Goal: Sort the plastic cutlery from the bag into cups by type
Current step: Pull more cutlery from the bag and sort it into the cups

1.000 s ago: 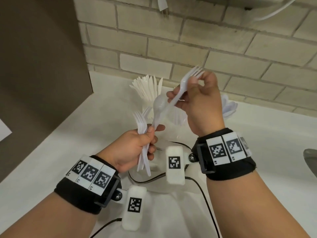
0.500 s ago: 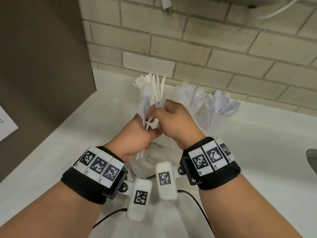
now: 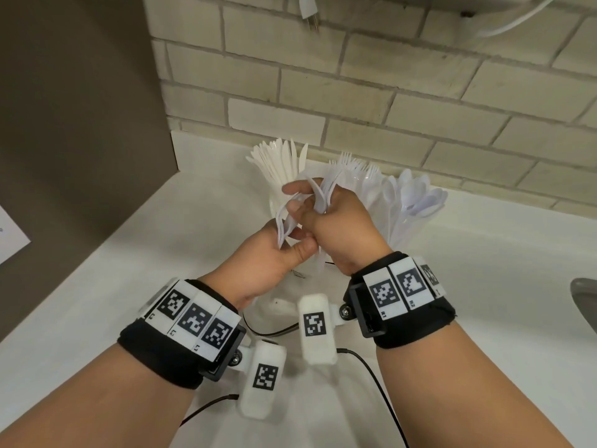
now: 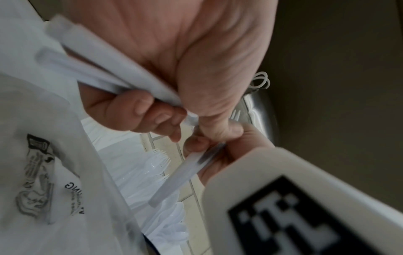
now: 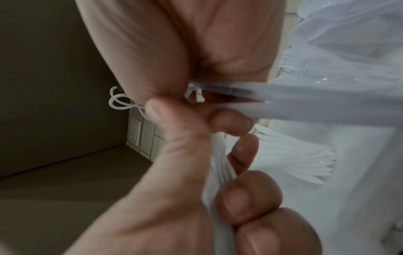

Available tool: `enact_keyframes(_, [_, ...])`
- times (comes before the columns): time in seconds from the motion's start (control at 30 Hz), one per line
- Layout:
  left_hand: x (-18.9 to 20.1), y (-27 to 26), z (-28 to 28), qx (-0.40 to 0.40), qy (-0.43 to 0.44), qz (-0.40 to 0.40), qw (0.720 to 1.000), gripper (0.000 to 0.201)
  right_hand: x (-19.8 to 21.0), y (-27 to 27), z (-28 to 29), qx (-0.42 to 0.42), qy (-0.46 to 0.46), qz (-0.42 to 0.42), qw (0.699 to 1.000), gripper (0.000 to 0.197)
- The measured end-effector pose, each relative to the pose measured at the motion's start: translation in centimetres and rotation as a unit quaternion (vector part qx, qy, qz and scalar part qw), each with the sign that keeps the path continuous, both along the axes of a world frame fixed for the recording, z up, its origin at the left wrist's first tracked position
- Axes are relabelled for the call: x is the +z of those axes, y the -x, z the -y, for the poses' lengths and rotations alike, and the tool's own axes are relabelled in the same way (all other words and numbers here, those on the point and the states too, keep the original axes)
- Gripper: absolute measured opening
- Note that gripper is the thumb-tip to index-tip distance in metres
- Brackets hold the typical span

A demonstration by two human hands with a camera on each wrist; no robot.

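Two bare hands meet above a white countertop [image 3: 135,253], seen from the person's head camera. The left hand [image 3: 271,263] is curled around a small bundle of white plastic cutlery [image 3: 284,227], thumb pressed against the handles. The right hand [image 3: 336,221] sits just above and touching it, fingers curled around a second cluster of white utensils [image 3: 326,192] whose heads point up and away; which types it holds cannot be told, since the pieces are blurred. In the left wrist view, the left fingers [image 4: 139,110] wrap several handles while the other hand pinches one flat handle [image 4: 181,174].

Behind the hands, against a pale brick wall [image 3: 387,101], three groups of sorted cutlery stand upright in cups, the cups themselves mostly hidden. Knives [image 3: 277,160] fan out on the left, forks [image 3: 355,166] stand in the middle, and spoons [image 3: 416,192] lean on the right.

A clear plastic bag [image 4: 43,172] with printed black markings lies on the counter under the hands. Each wrist wears a black band with square coded markers. A dark brown panel [image 3: 74,108] rises at the left.
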State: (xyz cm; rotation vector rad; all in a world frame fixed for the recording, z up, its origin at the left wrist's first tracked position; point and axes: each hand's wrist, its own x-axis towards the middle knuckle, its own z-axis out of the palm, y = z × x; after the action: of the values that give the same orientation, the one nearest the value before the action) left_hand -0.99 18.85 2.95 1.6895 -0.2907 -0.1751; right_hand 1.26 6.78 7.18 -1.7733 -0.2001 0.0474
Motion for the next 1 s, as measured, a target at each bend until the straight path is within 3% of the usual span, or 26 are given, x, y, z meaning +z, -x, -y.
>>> enact_keyframes(0.03, [0.1, 0.2, 0.2, 0.01, 0.008, -0.013, 1.0, 0.019, -0.1, -0.1, 0.1, -0.012, 0.025, 0.007, 1.0, 0.014])
enact_keyframes(0.1, [-0.1, 0.2, 0.3, 0.046, 0.027, -0.054, 0.997, 0.044, -0.3, -0.2, 0.3, -0.022, 0.046, 0.011, 0.999, 0.007])
enact_keyframes(0.17, [-0.5, -0.2, 0.2, 0.066, 0.05, -0.098, 0.992, 0.057, -0.4, -0.4, 0.4, -0.019, 0.046, 0.015, 0.999, 0.004])
enact_keyframes(0.27, [-0.7, -0.5, -0.1, 0.035, 0.179, -0.184, 0.966, 0.056, -0.4, -0.5, 0.7, -0.009, 0.062, 0.019, 0.998, 0.005])
enact_keyframes(0.37, [-0.6, -0.6, -0.4, 0.003, 0.275, -0.232, 0.933, 0.043, -0.6, -0.7, 0.7, 0.012, 0.101, 0.042, 0.994, 0.01])
enact_keyframes(0.53, [-0.6, -0.8, -0.5, 0.057, 0.201, -0.187, 0.96, 0.008, -1.1, -1.0, 0.8, -0.008, 0.142, 0.071, 0.987, 0.009])
enact_keyframes(0.7, [-0.9, -0.6, -0.3, 0.143, 0.092, -0.129, 0.977, 0.026, -1.1, -1.6, 1.7, -0.041, 0.189, 0.115, 0.974, 0.003])
enact_keyframes(0.87, [-0.6, -0.1, 0.0, 0.083, 0.089, -0.113, 0.986, 0.028, -1.3, -2.3, 1.8, -0.146, 0.12, 0.108, 0.976, 0.002])
enact_keyframes(1.0, [-0.6, 0.1, 0.2, 0.068, 0.088, -0.083, 0.99, 0.03, -1.8, -2.1, 1.4, -0.178, 0.075, 0.089, 0.977, 0.007])
